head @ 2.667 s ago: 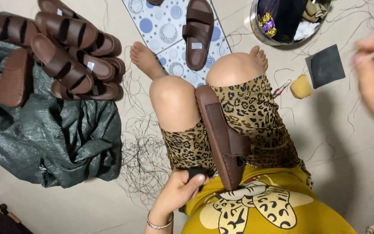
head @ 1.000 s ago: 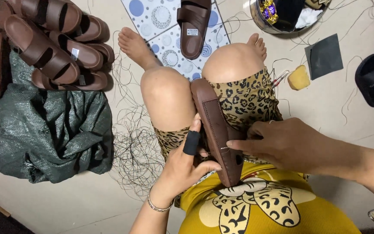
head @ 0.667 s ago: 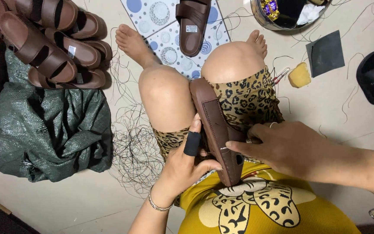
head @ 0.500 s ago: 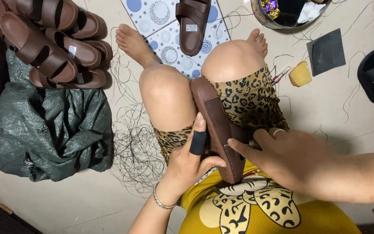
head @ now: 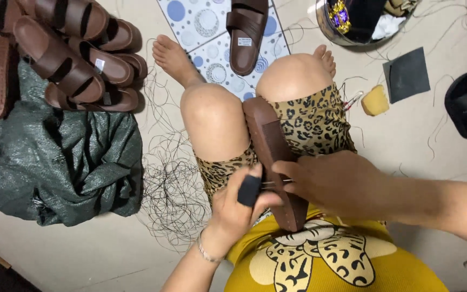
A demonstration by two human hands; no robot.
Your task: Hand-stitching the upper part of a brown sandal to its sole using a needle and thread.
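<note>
A brown sandal sole (head: 266,135) stands on its edge, clamped between my knees and running down to my lap. My left hand (head: 233,213) holds its near end from the left, and a black guard (head: 249,190) covers the thumb pressed against the sole. From the right, my right hand (head: 336,184) closes its fingertips on a thin needle (head: 272,184) at the sole's edge, just beside that thumb. The sole's near tip shows below both hands.
Several brown sandals (head: 77,59) lie piled on a green sack (head: 66,167) at the left. Loose black threads (head: 171,189) litter the floor. Ahead are a dotted mat (head: 201,27) with one sandal (head: 247,32), a metal bowl (head: 331,32), a black sheet (head: 406,73) and a yellow block (head: 375,101).
My right hand came in from the right edge and settled on the sole's edge. My left hand slid up the sole so that its guarded thumb meets the right fingertips.
</note>
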